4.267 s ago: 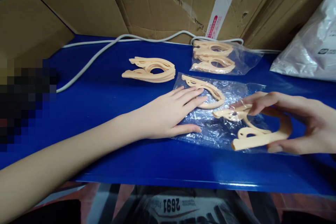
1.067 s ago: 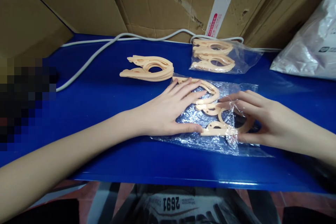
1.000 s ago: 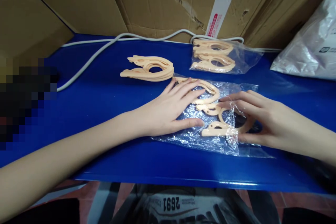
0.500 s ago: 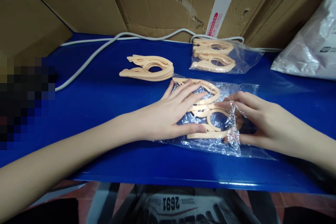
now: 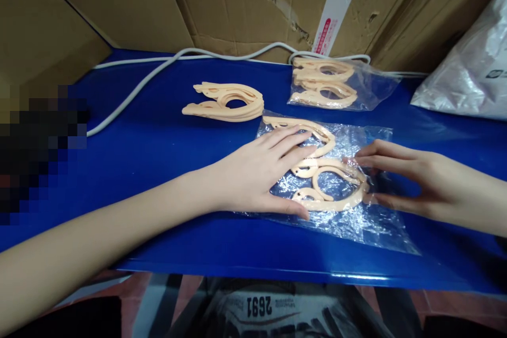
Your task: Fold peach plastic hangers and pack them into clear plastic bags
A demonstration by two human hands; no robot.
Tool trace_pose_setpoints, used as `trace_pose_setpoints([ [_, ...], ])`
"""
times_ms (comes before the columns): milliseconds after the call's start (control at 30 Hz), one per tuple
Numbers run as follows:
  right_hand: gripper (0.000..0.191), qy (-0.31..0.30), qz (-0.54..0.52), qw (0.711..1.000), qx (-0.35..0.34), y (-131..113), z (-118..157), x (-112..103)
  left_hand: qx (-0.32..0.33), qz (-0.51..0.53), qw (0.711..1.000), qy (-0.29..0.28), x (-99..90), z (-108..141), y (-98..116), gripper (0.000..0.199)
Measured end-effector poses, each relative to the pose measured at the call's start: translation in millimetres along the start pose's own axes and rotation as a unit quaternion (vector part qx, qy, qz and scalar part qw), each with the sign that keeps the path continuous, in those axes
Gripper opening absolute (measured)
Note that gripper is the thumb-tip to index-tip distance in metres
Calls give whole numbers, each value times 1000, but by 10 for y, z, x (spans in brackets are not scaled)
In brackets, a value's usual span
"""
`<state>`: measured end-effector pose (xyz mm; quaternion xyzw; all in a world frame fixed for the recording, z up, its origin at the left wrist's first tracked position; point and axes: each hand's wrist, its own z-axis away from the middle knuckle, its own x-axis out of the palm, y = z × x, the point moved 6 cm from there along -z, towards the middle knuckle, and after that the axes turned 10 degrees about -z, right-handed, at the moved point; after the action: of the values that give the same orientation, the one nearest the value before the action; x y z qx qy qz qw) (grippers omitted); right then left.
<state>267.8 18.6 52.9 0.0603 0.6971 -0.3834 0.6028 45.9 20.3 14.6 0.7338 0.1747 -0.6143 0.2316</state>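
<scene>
A clear plastic bag (image 5: pixel 380 227) lies flat on the blue table, with beige folding hangers (image 5: pixel 340 203) inside it. My left hand (image 5: pixel 257 174) rests palm down on the bag and hangers, fingers spread. At the bag's right side, my right hand (image 5: pixel 415 179) has its thumb and fingers apart, their tips touching the plastic by the curved end of the lower hanger. Behind my left hand lies a loose stack of beige hangers (image 5: pixel 245 113). Another clear bag with hangers (image 5: pixel 335 95) sits farther back.
Cardboard boxes (image 5: pixel 237 5) stand along the back of the blue table (image 5: pixel 158 158). A white cable (image 5: pixel 150 71) runs across the rear. On the right is a white plastic bag (image 5: pixel 467 74). A pixelated dark area covers the left side.
My right hand has moved right, off the bunched plastic, and its fingers are more visible. The lower hanger's curved end has shifted right, and the bag lies flatter. My left hand has barely moved.
</scene>
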Motion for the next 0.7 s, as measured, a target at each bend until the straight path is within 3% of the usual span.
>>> trace_pose_setpoints([
  [133, 50, 4, -37, 999, 13, 10, -72, 80, -11, 38, 999, -30, 44, 16, -23, 117],
  [367, 57, 11, -51, 998, 21, -5, -138, 126, -20, 51, 997, -53, 31, 10, -14, 110],
  [700, 65, 13, 19, 1000, 1, -63, -136, 160, -30, 68, 994, -83, 39, 5, -21, 107],
])
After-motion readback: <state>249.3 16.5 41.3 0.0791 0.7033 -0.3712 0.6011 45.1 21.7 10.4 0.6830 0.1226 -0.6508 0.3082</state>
